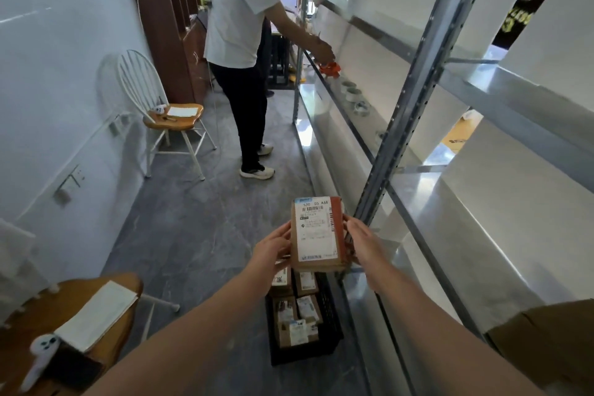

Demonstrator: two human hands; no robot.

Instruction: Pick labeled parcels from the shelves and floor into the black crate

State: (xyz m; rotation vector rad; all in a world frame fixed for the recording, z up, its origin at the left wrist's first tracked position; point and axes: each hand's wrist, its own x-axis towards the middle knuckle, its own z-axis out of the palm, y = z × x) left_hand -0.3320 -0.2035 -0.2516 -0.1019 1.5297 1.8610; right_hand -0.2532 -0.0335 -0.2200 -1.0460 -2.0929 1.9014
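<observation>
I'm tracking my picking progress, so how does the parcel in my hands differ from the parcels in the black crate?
The held parcel is up in the air, gripped at its sides by the left hand and right hand; the crate parcels lie packed inside the black crate. The held parcel has a red strip along one edge; I see none that plain on the crate parcels. Both are brown cardboard with white labels.
</observation>
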